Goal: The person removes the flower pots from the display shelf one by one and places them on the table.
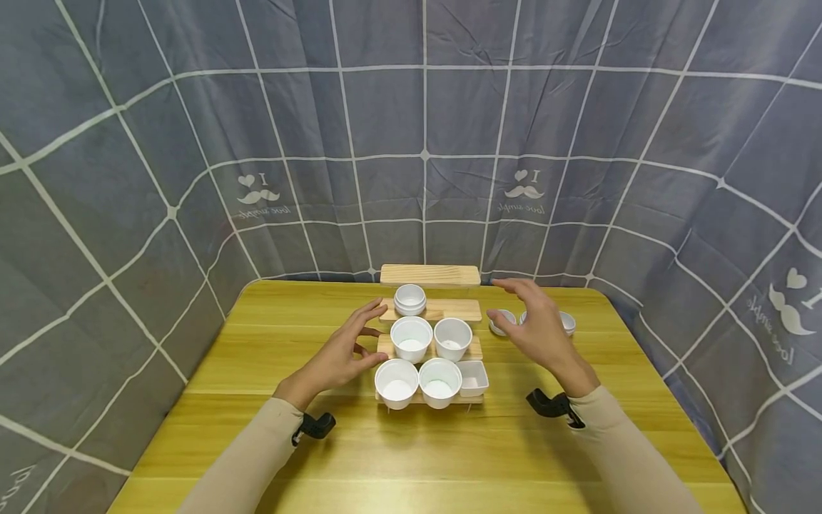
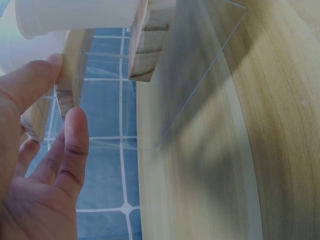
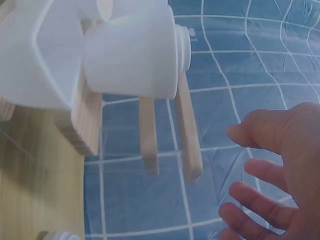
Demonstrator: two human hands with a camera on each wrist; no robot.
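Note:
A tiered display stand of wooden boards [image 1: 430, 275] stands in the middle of the table. Two white cups [image 1: 396, 385] and a white square dish [image 1: 473, 378] are on its lowest board, with two more white cups [image 1: 411, 339] one step up. Small stacked white bowls [image 1: 409, 300] sit on the third board. My left hand [image 1: 337, 357] is at the stand's left side; in the left wrist view its thumb and a finger are right at a board's end [image 2: 67, 95]. To the right of the stand, my right hand [image 1: 539, 332] hovers with fingers spread, holding nothing.
Several small white bowls [image 1: 567, 323] lie on the wooden table [image 1: 289, 314] behind my right hand, partly hidden by it. A clear support [image 2: 200, 75] shows under the stand. A grey curtain [image 1: 462, 185] with white grid lines surrounds the table's back and sides.

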